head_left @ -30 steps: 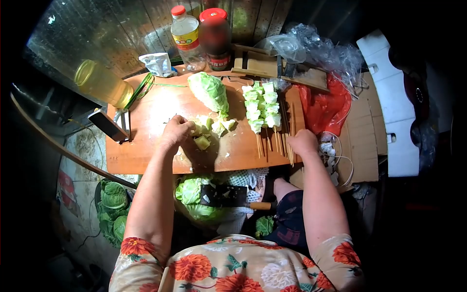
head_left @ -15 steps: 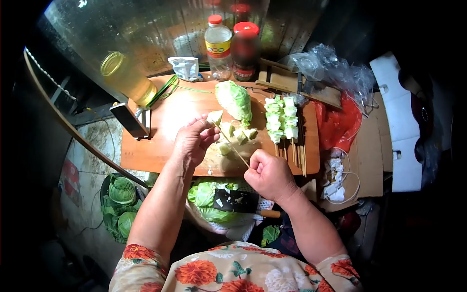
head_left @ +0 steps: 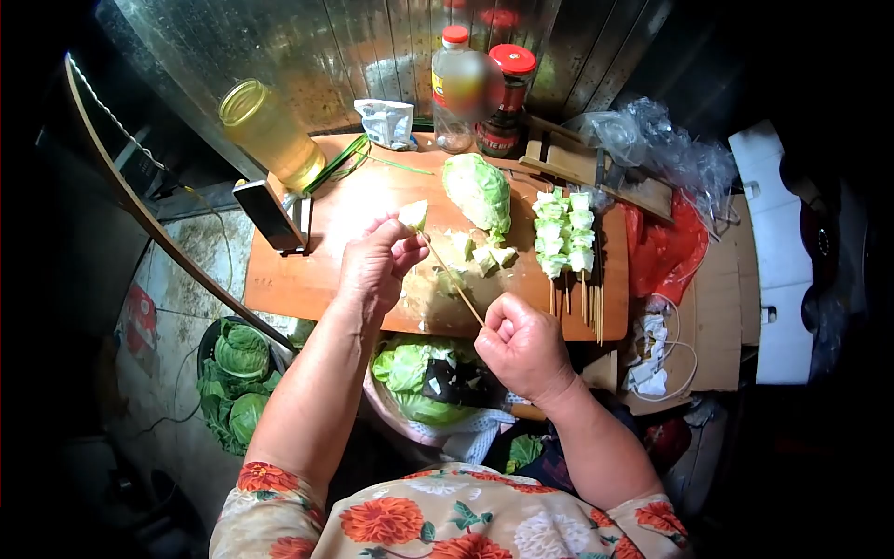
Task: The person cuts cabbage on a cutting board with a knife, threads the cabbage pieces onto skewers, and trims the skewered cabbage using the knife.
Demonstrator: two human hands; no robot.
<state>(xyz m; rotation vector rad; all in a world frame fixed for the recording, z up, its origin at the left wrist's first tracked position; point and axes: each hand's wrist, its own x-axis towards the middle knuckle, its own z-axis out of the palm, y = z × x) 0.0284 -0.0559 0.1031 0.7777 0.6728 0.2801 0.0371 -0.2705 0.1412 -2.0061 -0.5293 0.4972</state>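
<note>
My left hand [head_left: 377, 261] pinches a pale green cabbage piece [head_left: 413, 215] above the board. My right hand [head_left: 526, 343] is closed on the lower end of a thin wooden skewer [head_left: 456, 287], which slants up to the left, its tip at the cabbage piece by my left fingers. Cut cabbage pieces [head_left: 486, 256] lie on the wooden board [head_left: 307, 289] just right of my left hand. Behind them rests a partly cut cabbage [head_left: 477, 191]. Skewers threaded with cabbage [head_left: 565, 233] lie side by side at the right, beside bare sticks [head_left: 599, 293].
A phone [head_left: 270, 216] stands at the left, near a jar of yellow liquid [head_left: 279, 140]. A bottle [head_left: 453, 88] and red-lidded jar [head_left: 504, 102] stand behind. A cleaver [head_left: 458, 384] rests on cabbage below the board. Whole cabbages [head_left: 240, 349] sit at lower left.
My right hand has come from the bare sticks toward the middle with a skewer. My left hand has lifted a cabbage piece off the board. The whole view has shifted.
</note>
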